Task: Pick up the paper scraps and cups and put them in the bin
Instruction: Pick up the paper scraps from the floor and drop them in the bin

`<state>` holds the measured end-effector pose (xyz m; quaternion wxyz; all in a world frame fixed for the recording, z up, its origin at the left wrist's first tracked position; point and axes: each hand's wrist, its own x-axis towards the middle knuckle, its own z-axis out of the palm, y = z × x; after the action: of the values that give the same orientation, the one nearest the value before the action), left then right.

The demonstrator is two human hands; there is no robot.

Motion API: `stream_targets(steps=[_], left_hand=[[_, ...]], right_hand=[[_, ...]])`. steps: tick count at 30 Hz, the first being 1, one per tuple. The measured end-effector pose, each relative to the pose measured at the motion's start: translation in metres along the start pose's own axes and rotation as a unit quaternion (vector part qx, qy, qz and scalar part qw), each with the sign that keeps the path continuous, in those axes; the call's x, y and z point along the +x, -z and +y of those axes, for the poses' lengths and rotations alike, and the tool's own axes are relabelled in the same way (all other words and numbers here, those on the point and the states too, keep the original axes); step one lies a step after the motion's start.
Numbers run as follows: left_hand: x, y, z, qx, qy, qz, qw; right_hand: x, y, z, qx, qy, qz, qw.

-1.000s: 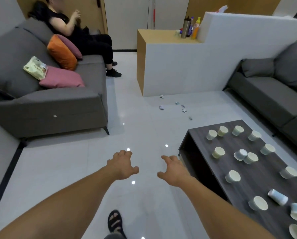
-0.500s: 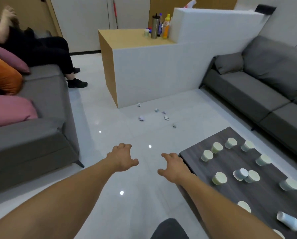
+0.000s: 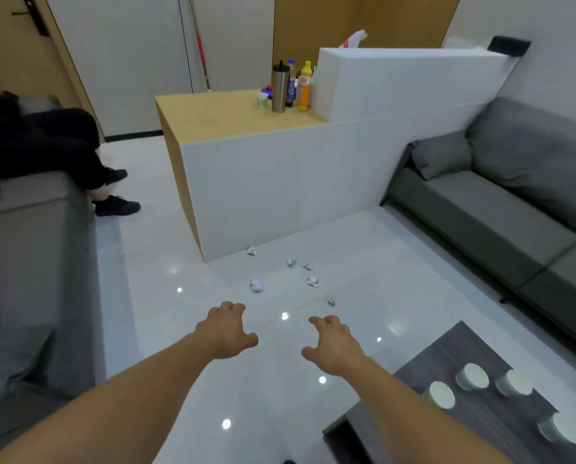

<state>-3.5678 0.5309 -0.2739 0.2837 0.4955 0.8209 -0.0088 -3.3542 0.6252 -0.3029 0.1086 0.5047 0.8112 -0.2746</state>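
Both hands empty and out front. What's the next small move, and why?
Probably step forward and lower the right hand to the nearest paper scrap on the floor. Both it and the left hand hold nothing, and that scrap lies just beyond the right hand, nearer than the other scraps by the white counter.

White cups (image 3: 442,394) on dark woodgrain table (image 3: 494,426); grey sofa (image 3: 501,209), glossy white floor (image 3: 166,296).

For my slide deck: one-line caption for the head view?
Empty left hand and right hand reach toward scraps on the floor; cups sit on the table.
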Motion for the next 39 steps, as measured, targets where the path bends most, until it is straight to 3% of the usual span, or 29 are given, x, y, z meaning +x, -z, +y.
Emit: stream_targets(steps=[23,33,39], left_hand=[[0.436,0.16,0.137,0.016,-0.114,-0.086,0.99],[0.583,0.136,0.21,0.001,0.002,-0.154,0.988],[0.669,0.073,0.233,-0.063,0.057,-0.185,0.979]], right_hand=[[0.357,0.192,0.066,0.044,-0.148,0.0,0.988],[0.532,0.226,0.159,0.035,-0.083,-0.109,0.99],[0.629,0.194,0.224,0.016,-0.08,-0.177,0.981]])
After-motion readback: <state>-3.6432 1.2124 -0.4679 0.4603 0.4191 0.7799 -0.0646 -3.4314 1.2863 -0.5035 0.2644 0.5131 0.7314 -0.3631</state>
